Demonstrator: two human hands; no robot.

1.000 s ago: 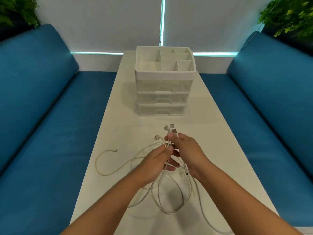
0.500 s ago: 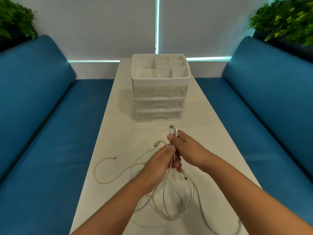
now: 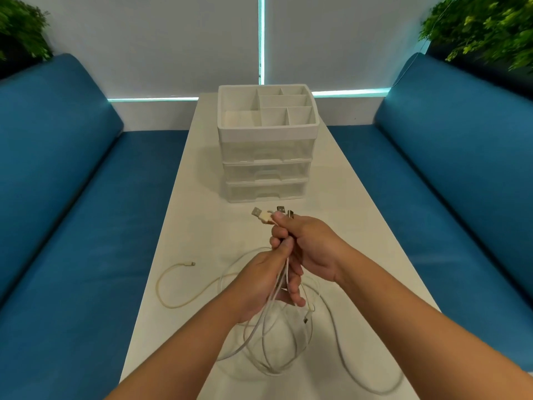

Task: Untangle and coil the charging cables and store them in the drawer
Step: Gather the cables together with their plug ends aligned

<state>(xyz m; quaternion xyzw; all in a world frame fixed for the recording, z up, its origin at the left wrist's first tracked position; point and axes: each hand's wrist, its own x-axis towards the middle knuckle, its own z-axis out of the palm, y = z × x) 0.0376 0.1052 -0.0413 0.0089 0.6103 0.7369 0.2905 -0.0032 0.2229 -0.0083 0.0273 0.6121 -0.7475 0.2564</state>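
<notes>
Status: early in the task, sorting stage. Nothing coiled, nothing stored.

Right hand (image 3: 313, 249): grip closed around the gathered plug ends of the white charging cables (image 3: 277, 339). Three USB plugs (image 3: 261, 216) stick out above the fist, pointing toward the drawer unit (image 3: 264, 166).

Left hand (image 3: 264, 281): just below the right and touching it, fingers curled round the same strands where they drop out of the fist.

Cables: below the hands the strands hang in several loose overlapping loops that reach the white worktop (image 3: 202, 197). One long run trails off toward the near right edge. A yellowish strand curves out to the left, ending in a small connector (image 3: 191, 263) lying flat on the worktop. I cannot tell how many crossings remain in the loops.

Drawer unit: stands further back on the worktop, well apart from the hands. All three clear drawers look pushed in; the divided top tray (image 3: 230, 93) shows nothing inside.

Judgement: the plug ends are collected, which looks like preparation for pulling the strands free. Left to do: separating, coiling each cable, opening a drawer, placing the coils, closing it.
</notes>
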